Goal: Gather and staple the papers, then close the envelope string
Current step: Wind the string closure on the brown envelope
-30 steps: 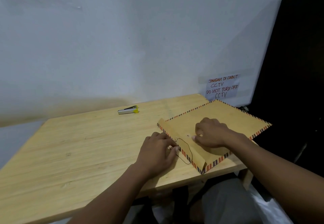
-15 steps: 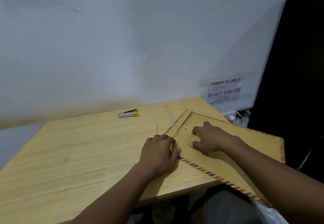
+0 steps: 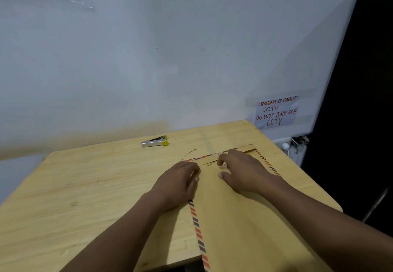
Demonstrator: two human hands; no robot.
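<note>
1. Envelope (image 3: 234, 229): brown w/ red/blue striped border, flat on the bench (image 3: 85, 186), front-R part. Long axis runs away from the person. Near end hangs over the bench's front edge, far end lies toward the back-R corner.
2. String (image 3: 209, 163): thin dark thread at the envelope's far end. One stretch runs between the two hands. A loose tail curls past the striped edge onto bare bench, toward the stapler.
3. Left hand (image 3: 180, 183): palm down on the envelope's L striped edge, fingers curled. Fingertips sit at the string's L end and look pinched on it.
4. Right hand (image 3: 244, 171): palm down on the envelope near its far end. Fingers curl down at the string's R end, thumb lies out flat on the paper, apart from them. Can't tell if it pinches the string or only presses there.
5. Hands are near each other, not touching; the string spans the gap.
6. Stapler (image 3: 154, 142): silver w/ yellow end, lying near the bench's back edge, well apart from envelope and hands.
7. Bkgd: sign (image 3: 276, 111) taped to the white wall (image 3: 148, 59), handwritten "JANGAN DI CABUT CCTV / DO NOT TURN OFF CCTV". White plug (image 3: 285, 145) below it.
</note>
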